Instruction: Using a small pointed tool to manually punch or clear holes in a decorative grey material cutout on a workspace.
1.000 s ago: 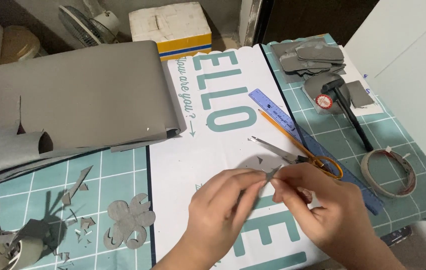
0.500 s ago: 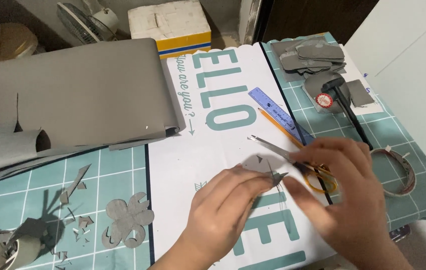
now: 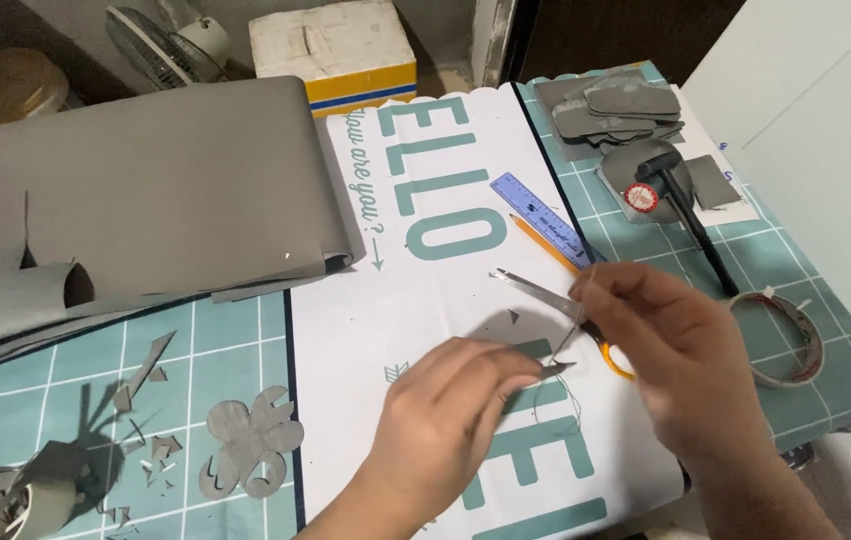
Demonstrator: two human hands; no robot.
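My left hand [image 3: 446, 410] pinches a small grey piece [image 3: 552, 371] between its fingertips, over a white printed sheet [image 3: 426, 290]. My right hand [image 3: 681, 350] is just to the right and slightly higher. It pinches a thin dark thread [image 3: 564, 338] that runs down to the grey piece and loops below it. A pair of scissors [image 3: 536, 289] with orange handles lies shut on the sheet, partly under my right hand. Behind them lie a purple ruler [image 3: 534, 213] and an orange pencil [image 3: 538, 238].
A large grey sheet [image 3: 146, 190] curls over the teal cutting mat [image 3: 206, 340] at left. Grey flower-shaped cutouts [image 3: 246, 440] and scraps lie near the front left. At right are a tape roll [image 3: 791, 338], a black mallet [image 3: 691, 215] and stacked grey pieces [image 3: 616, 105]. A white box [image 3: 336, 50] stands behind.
My right hand has moved away from my left hand, to the right and up, drawing the thread out. My left hand has stayed almost still on the grey piece.
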